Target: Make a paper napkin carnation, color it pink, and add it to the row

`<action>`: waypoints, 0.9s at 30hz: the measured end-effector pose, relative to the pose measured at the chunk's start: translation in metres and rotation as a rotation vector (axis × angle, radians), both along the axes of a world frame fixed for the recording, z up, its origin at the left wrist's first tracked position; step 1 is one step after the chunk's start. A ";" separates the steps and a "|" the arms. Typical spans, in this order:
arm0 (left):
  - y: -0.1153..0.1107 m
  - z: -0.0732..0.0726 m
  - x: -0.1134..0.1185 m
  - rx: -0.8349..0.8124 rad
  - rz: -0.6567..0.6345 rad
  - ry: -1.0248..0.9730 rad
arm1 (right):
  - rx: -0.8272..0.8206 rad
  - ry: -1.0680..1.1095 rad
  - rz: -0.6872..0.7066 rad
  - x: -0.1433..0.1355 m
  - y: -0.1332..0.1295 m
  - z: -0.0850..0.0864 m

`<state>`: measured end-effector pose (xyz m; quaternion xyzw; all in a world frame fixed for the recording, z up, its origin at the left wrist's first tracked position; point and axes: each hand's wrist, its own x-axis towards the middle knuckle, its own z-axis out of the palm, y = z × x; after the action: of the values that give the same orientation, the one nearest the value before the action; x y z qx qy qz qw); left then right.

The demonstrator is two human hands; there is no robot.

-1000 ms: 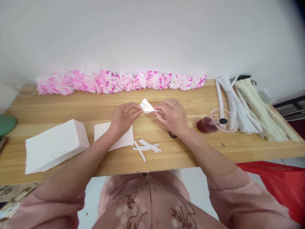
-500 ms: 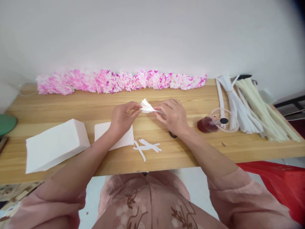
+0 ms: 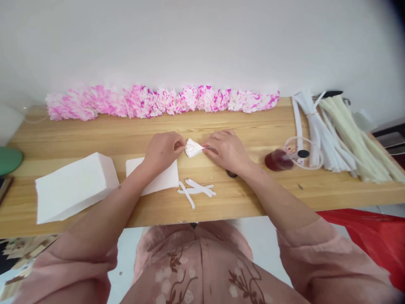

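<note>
A small white pleated paper fan [image 3: 193,148], likely tissue, spreads between my two hands above the table. My right hand [image 3: 227,148] pinches its gathered narrow end; a thin white strip seems to lie along that end, mostly hidden by the fingers. My left hand [image 3: 165,148] is closed in a pinch at the fan's wide edge, and the fingertips hide how much paper they grip. Under my left wrist lies a flat stack of white paper sheets [image 3: 164,179]. Several short white fuzzy strips [image 3: 199,189] lie crossed on the wood just right of that stack.
A pink-and-white row of ruffled paper flowers [image 3: 142,102] runs along the wall. A thick white paper block [image 3: 72,185] stands left. At right are a jar of dark red liquid [image 3: 278,160], white strips [image 3: 329,147] and cream strips [image 3: 357,143]. A black ring-shaped thing [image 3: 232,173] sits partly under my right wrist.
My left fingers have shifted slightly left and curled more, at the fan's wide edge. The paper now shows its pleats spread flatter. My right hand keeps its pinch. The view has tilted slightly.
</note>
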<state>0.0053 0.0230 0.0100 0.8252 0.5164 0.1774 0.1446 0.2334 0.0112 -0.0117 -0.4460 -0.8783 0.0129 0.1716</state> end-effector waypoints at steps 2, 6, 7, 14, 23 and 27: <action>0.000 0.003 -0.002 0.009 0.006 -0.029 | -0.001 0.003 0.004 0.000 0.000 0.000; -0.003 0.002 0.002 0.017 -0.090 -0.003 | -0.006 0.016 0.006 0.000 0.000 -0.001; -0.003 0.000 0.003 0.029 -0.111 0.010 | -0.007 0.022 0.009 0.000 0.000 -0.001; -0.004 -0.009 0.010 0.122 -0.136 0.126 | -0.019 0.015 0.015 0.000 0.000 0.002; -0.005 -0.009 0.017 0.153 -0.144 0.220 | -0.004 0.016 0.022 0.000 0.000 0.001; -0.005 -0.007 0.015 0.180 -0.192 0.264 | -0.016 0.012 0.025 0.000 0.001 0.001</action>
<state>0.0199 0.0185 0.0026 0.8964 0.4319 0.0982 0.0174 0.2330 0.0119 -0.0106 -0.4362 -0.8827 0.0247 0.1733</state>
